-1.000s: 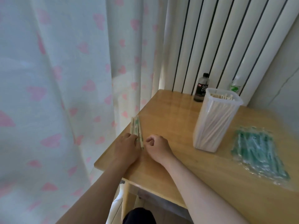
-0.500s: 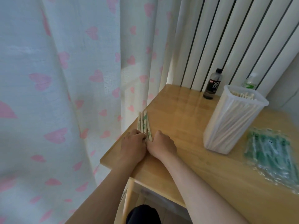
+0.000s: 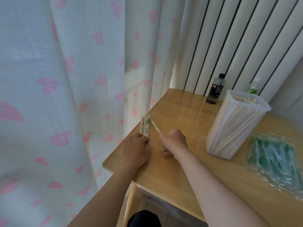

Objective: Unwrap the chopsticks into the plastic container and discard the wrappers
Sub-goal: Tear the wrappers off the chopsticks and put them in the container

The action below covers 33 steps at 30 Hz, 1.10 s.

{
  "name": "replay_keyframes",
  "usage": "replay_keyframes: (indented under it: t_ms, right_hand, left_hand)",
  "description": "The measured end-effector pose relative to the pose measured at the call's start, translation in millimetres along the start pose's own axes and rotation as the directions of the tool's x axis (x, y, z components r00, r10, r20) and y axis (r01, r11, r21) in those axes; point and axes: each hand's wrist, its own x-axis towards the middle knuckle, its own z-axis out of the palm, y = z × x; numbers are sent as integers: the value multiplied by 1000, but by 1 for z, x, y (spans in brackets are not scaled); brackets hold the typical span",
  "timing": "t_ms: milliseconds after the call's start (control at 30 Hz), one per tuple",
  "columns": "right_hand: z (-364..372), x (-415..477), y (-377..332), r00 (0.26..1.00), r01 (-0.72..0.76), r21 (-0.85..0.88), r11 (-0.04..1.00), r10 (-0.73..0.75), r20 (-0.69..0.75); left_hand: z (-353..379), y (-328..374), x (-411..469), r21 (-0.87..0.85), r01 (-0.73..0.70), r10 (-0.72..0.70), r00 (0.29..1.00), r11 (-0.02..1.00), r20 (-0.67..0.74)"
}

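Right hand (image 3: 174, 142) has split one wrapped pair (image 3: 154, 125) off the bundle (image 3: 144, 126); half a second ago both hands sat together on the stack. That pair now angles away to the right, its far tip close to the bundle's far end, its near end inside the closed right fist. Left hand (image 3: 136, 149) holds the bundle's near end down at the table (image 3: 180, 112) edge by the curtain (image 3: 65, 79), fingers bent over it. Container (image 3: 236, 125) stands upright well to the right, packed with bare chopsticks (image 3: 246, 100). Green wrappers (image 3: 277, 159) lie just beside it. Soda bottle (image 3: 216, 89) stands behind, near the radiator (image 3: 229, 38).
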Motion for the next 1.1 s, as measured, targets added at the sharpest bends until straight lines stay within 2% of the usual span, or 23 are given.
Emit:
replay_keyframes:
  t_ms: [100,167,267,367,433,533,600,667,733,800,867,1100]
  right_hand:
    - [-24,-4,14,987,123,177,977,-102,-123]
    - [-43,-10,22,966,223,201,954,-188,-178]
    - [-76,-24,31,942,307,270,913,-251,-221]
    - [-111,-37,40,950,300,386,872,-236,-204]
    - [-135,-44,47,959,283,447,848,-237,-158]
    - [-165,-54,61,959,282,526,802,-255,-125]
    - [-183,-59,71,962,263,630,731,-246,-117]
    - [-200,-63,82,963,234,754,614,-252,-94]
    - [-215,-69,91,946,215,846,489,-321,-55]
    - [-226,-74,98,922,209,882,422,-385,-34]
    - [-232,-76,104,923,213,881,423,-384,-39]
    - [-218,-71,117,965,218,835,505,-238,-108]
  left_hand:
    - [0,0,0,-12,-10,9,999,1000,-32]
    - [-1,3,-1,-14,2,-3,998,1000,-55]
    - [-3,9,-4,102,-3,10,998,995,-69]
    - [-7,30,-6,203,-117,148,978,972,-148]
    - [-11,60,-2,229,-295,347,907,928,-237]
    - [-16,109,0,369,-505,612,739,780,-282]
    - [-15,133,0,371,-562,666,693,739,-276]
    - [-9,151,-1,307,-605,676,690,734,-257]
    - [0,168,-4,256,-631,679,703,733,-213]
    - [7,183,-8,226,-662,699,684,714,-206]
    - [11,197,-12,210,-683,715,665,699,-216]
    - [19,237,-22,232,-696,734,641,679,-224]
